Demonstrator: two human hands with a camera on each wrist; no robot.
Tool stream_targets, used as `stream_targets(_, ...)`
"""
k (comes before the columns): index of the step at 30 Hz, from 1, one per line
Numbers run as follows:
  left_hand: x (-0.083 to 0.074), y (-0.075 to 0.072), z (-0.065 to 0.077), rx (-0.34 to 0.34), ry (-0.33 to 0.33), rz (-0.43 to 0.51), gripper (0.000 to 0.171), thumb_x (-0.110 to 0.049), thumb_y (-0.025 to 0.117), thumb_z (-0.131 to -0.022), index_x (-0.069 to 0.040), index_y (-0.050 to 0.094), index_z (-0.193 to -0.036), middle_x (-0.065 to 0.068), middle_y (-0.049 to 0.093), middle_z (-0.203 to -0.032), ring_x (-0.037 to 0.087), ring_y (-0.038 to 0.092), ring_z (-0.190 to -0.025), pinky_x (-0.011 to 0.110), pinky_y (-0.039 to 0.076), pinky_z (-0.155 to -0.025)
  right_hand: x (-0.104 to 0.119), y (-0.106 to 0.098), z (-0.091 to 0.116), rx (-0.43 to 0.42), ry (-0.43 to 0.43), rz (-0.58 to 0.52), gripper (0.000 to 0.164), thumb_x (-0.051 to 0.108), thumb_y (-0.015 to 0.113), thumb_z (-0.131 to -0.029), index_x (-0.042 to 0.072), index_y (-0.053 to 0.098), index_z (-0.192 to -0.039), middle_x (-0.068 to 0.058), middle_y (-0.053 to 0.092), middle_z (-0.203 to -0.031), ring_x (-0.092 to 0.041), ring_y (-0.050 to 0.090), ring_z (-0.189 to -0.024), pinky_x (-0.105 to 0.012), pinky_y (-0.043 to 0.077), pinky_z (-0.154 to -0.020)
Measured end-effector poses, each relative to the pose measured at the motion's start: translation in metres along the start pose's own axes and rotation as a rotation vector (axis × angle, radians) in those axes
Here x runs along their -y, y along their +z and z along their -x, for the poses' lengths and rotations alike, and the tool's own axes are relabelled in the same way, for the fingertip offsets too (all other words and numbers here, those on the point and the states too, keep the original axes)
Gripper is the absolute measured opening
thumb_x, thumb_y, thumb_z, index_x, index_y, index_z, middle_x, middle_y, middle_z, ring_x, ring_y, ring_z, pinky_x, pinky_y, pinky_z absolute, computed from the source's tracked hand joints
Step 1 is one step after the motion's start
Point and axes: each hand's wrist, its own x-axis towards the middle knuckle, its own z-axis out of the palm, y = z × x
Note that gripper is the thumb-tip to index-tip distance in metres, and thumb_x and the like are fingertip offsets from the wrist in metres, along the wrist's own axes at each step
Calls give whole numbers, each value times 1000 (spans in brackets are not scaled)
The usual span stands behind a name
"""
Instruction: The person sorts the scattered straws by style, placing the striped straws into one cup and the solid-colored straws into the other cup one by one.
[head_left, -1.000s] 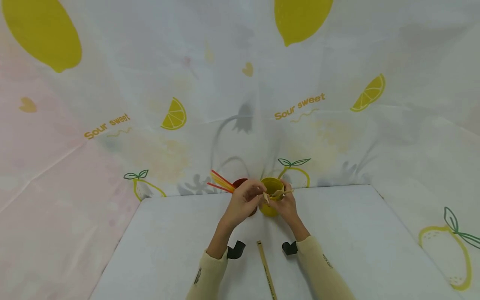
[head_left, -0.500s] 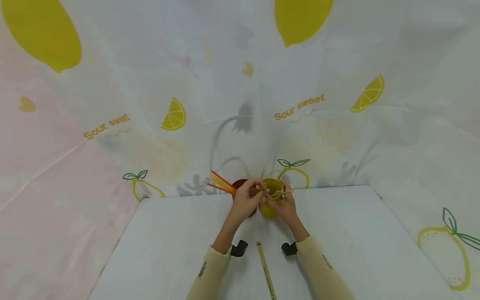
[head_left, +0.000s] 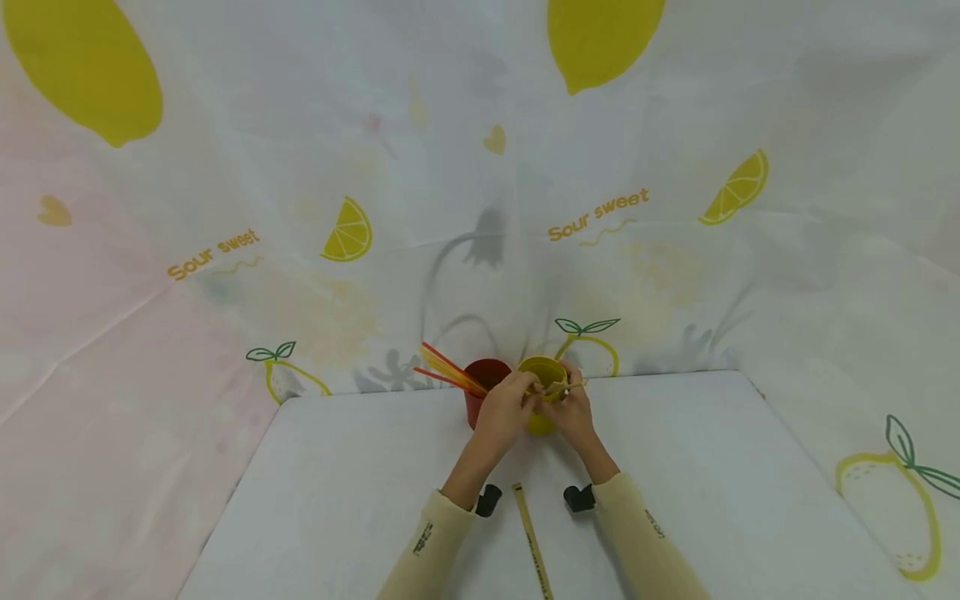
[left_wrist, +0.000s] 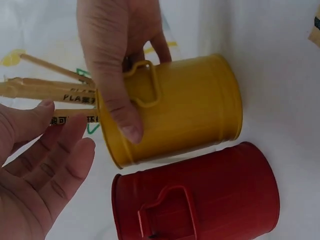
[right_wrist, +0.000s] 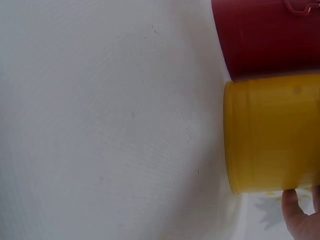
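Note:
My right hand (head_left: 573, 408) holds a yellow metal bucket (left_wrist: 195, 115) upright; its thumb lies along the side by the wire handle in the left wrist view. Paper-wrapped straws (left_wrist: 45, 91) stick out of its mouth. At that mouth my left hand (head_left: 504, 410) pinches the end of another wrapped straw (left_wrist: 77, 116) between thumb and index finger, the straw's far part hidden inside. Close beside the yellow bucket stands a red bucket (left_wrist: 215, 205) with a similar handle. Several red, orange and yellow sticks (head_left: 448, 368) lean out of it to the left.
One more wrapped straw (head_left: 532, 542) lies on the white table (head_left: 330, 492) between the forearms. Black wrist cameras (head_left: 579, 498) sit under both sleeves. A lemon-print cloth (head_left: 420, 292) hangs right behind the buckets.
My left hand has moved right and slightly down to the yellow bucket's rim, its straw sinking into the mouth. More of the red bucket is uncovered. My right hand stays in place.

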Motion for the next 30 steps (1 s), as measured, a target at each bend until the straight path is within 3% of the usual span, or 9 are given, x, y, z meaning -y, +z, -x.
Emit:
stream_targets(8, -1, 5, 7, -14, -8, -72, 23, -13, 74, -89, -9, 67, -111, 5, 67, -102, 16, 63, -80, 26, 55, -73, -1, 1, 1, 22, 57, -14, 85, 12, 82, -82, 4, 31, -150, -24, 50, -138, -40, 50, -124, -55, 41, -100)
stream_targets(18, -3, -5, 14, 63, -28, -170, 23, -17, 76, -88, -10, 69, -109, 3, 64, -92, 14, 55, -67, 22, 49, -60, 0, 0, 3, 15, -10, -23, 84, 7, 82, -80, 1, 33, -147, -24, 47, -139, -39, 49, -124, -54, 41, -100)
stream_targets(21, -6, -12, 20, 210, -6, -204, 23, -16, 77, -88, -12, 70, -109, 1, 66, -98, 14, 60, -75, 23, 51, -65, -1, 0, 2, 10, -5, -25, 84, 8, 83, -80, 2, 33, -147, -23, 48, -139, -38, 49, -125, -54, 40, -101)
stream_targets(26, -15, -19, 34, 615, 45, -168, 30, -22, 81, -84, -17, 70, -111, -4, 67, -107, 7, 59, -91, 22, 50, -79, -1, 1, 2, -3, 15, -16, 91, 14, 89, -73, 5, 34, -146, -19, 51, -135, -34, 50, -124, -53, 38, -103)
stream_targets(30, -22, -18, 46, 853, 116, -109, 31, -25, 84, -80, -19, 72, -108, -7, 64, -104, 4, 55, -88, 19, 47, -78, -2, 1, 2, -8, 13, -20, 96, 16, 92, -69, 6, 34, -146, -17, 52, -135, -32, 49, -123, -53, 36, -105)
